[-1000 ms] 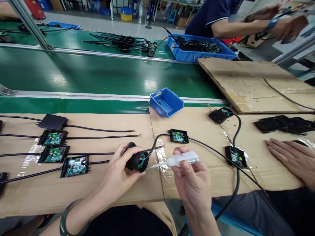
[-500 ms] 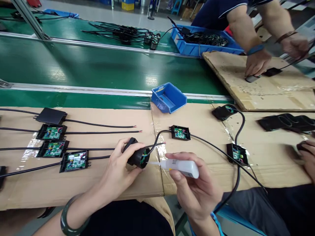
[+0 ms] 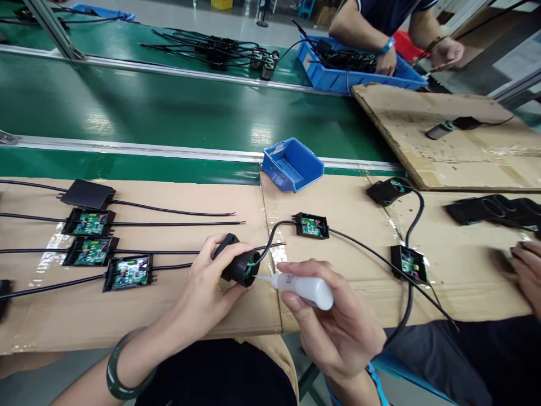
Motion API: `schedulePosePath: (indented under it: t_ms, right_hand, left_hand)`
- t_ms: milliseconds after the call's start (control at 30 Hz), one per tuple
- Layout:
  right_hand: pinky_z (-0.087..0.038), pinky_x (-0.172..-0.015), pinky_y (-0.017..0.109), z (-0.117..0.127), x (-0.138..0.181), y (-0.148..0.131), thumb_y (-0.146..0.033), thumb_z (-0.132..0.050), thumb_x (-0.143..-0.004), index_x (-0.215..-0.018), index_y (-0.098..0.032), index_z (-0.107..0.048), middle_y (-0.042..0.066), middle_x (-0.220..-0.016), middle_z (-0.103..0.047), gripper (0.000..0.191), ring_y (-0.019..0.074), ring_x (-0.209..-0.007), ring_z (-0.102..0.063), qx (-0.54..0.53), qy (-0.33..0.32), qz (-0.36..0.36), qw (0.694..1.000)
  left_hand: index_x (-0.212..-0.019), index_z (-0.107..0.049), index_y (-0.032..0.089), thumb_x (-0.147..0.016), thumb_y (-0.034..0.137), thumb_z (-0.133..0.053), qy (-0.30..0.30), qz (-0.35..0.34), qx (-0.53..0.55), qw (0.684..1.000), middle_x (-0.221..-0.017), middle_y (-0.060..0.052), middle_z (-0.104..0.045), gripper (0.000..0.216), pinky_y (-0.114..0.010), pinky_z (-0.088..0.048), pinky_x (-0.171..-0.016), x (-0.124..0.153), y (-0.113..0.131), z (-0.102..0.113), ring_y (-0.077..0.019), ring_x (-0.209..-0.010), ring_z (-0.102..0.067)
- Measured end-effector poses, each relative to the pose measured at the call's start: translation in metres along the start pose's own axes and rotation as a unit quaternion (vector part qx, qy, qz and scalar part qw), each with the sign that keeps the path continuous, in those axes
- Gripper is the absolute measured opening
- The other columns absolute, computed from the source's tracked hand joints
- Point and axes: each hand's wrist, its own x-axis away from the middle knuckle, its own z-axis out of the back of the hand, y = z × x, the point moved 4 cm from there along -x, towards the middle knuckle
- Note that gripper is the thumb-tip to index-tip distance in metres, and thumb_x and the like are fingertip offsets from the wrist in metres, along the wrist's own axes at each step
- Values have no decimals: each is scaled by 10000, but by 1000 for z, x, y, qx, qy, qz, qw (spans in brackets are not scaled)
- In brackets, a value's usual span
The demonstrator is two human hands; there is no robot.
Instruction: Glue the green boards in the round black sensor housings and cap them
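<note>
My left hand [image 3: 207, 290] is closed around a black round connector housing [image 3: 239, 265], its open end with coloured wires facing right. My right hand [image 3: 338, 324] grips a white glue bottle [image 3: 306, 288], whose thin nozzle tip touches the housing's opening. A black cable runs from the housing to an open black box with a green circuit board [image 3: 311, 226]. Both hands rest over the cardboard sheet [image 3: 169, 316] on the bench.
Left, three open circuit board boxes [image 3: 89, 251] and a closed black box [image 3: 87, 194] lie with cables. A small blue bin [image 3: 291, 164] stands by the green conveyor belt [image 3: 147, 113]. Another person's hand [image 3: 526, 270] is at right; a co-worker reaches into a blue tray [image 3: 359, 79] beyond.
The glue bottle's nozzle has moved left from beside the housing to its opening. The co-worker's arms moved from the far cardboard to the blue tray. The hand at right pulled back.
</note>
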Motion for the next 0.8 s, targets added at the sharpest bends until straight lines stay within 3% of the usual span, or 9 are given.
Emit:
schedulePosePath:
  t_ms: [300,800]
  right_hand:
    - [-519,-725,295,0,-3,-5,-17,-624,-833,-1163,-120,-593,90,-988,-662,347,178,-868,-621,-18,-1,42,999]
    - [-522,-709,283,-1,-4,-5,-17,-625,-832,-1132,-108,-600,85,-981,-669,314,159,-843,-624,-15,-5,43,999]
  left_hand:
    - [-1284,-540,315,-769,18,-692,-1,-4,-4,1000,-1262,-56,-467,614,-344,-453,-1039,-2,3,2,-225,-1252,-487]
    - [-1282,-532,336,-763,3,-702,4,-7,-4,1000,-1249,-31,-461,640,-297,-451,-1028,-1,4,0,-191,-1232,-488]
